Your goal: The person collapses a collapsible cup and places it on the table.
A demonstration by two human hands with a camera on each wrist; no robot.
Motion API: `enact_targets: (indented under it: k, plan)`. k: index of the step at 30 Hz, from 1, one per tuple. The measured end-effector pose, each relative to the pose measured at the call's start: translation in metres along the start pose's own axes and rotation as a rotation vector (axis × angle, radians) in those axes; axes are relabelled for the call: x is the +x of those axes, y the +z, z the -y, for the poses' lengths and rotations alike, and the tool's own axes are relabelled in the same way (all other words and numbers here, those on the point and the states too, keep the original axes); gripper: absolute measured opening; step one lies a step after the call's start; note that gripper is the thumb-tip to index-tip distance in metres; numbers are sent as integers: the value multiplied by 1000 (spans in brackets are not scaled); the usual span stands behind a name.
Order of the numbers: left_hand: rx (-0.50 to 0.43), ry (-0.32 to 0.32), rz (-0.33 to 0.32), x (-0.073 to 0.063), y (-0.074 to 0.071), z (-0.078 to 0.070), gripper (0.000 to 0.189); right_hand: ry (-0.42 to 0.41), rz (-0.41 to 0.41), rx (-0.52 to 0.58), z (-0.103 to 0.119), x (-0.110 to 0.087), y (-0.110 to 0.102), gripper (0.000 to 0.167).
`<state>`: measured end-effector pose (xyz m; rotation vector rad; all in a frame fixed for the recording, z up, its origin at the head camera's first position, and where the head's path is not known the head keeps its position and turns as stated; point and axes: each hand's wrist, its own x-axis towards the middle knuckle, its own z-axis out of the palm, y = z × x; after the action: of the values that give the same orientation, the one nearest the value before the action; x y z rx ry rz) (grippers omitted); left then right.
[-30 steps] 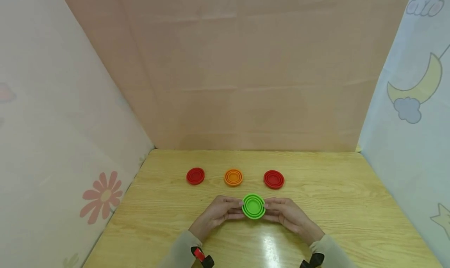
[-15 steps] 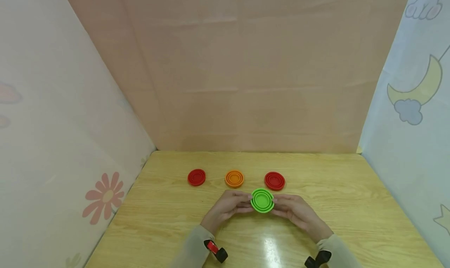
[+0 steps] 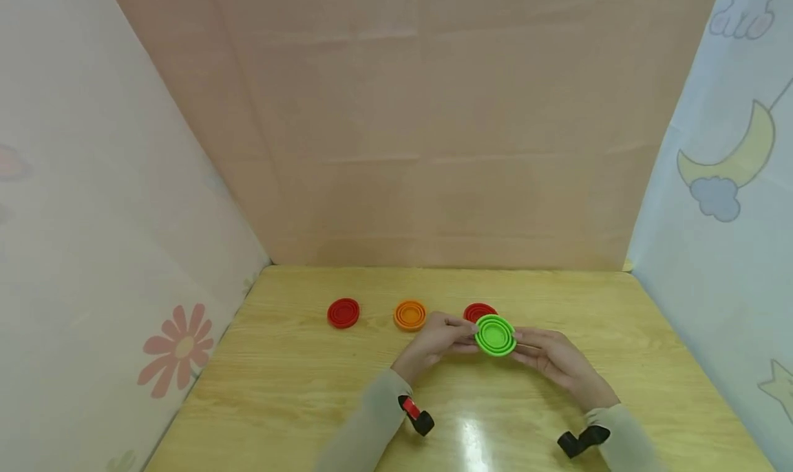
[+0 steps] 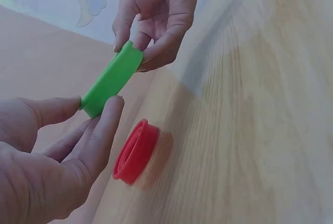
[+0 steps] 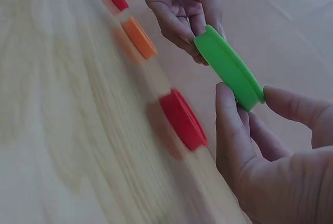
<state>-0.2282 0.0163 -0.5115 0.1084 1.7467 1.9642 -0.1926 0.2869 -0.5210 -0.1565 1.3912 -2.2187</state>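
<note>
A green collapsible cup point(image 3: 495, 335), folded flat into concentric rings, is held above the table between both hands. My left hand point(image 3: 438, 339) pinches its left rim with the thumb above and fingers below. On the opposite side my right hand point(image 3: 555, 357) pinches the right rim the same way. In the left wrist view the green cup point(image 4: 112, 81) is tilted and apart from the wood. Just behind it lies a red collapsible cup point(image 3: 478, 311), partly covered by the green one in the head view.
An orange collapsed cup point(image 3: 410, 315) and another red one point(image 3: 343, 313) lie in a row with the right red cup on the wooden table point(image 3: 297, 389). A beige back wall point(image 3: 421, 148) and printed side panels point(image 3: 700, 252) enclose the table.
Both hands have carried the green cup rightward and away from the body, toward the right red cup. The cups on the table stay where they were.
</note>
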Motion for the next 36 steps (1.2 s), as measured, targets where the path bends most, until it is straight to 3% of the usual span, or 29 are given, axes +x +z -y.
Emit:
enact_targets:
  k: [8,16,26,31,36]
  plan:
    - [83,15,-62,35,34,-11,11,-31,-5,44,16,-1,-37,38]
    - [87,14,-146,55,66,-13,11,-44,-41,9,22,-5,-67,39]
    - [115,-35,-329,76,106,-10,7,-14,-237,-139,34,-2,-88,29]
    - [138,-37,-375,84,120,-6,5,5,-332,-205,36,-5,-92,21]
    - [338,-23,-421,91,130,-2,9,6,-394,-310,38,-3,-95,14]
